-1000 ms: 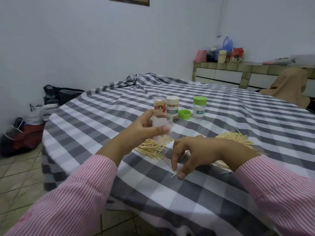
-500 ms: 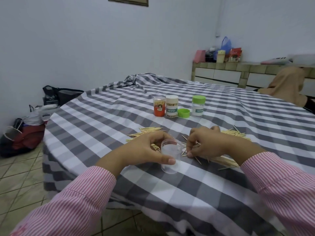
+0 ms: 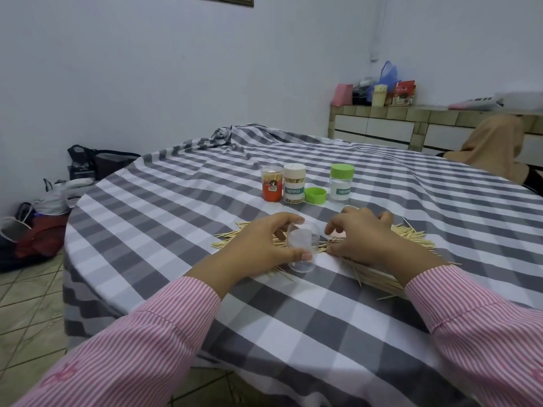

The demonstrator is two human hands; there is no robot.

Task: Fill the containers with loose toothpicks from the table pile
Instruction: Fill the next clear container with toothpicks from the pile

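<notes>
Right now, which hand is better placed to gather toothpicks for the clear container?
The right hand: it rests on the toothpick pile beside the clear container, while the left hand grips that container.

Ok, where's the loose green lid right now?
In the head view the loose green lid lies on the checked tablecloth beyond the hands, between the beige-capped toothpick jar and the green-capped jar, just past the toothpick pile.

Dim even light, soft focus, wide-angle bowing
</notes>
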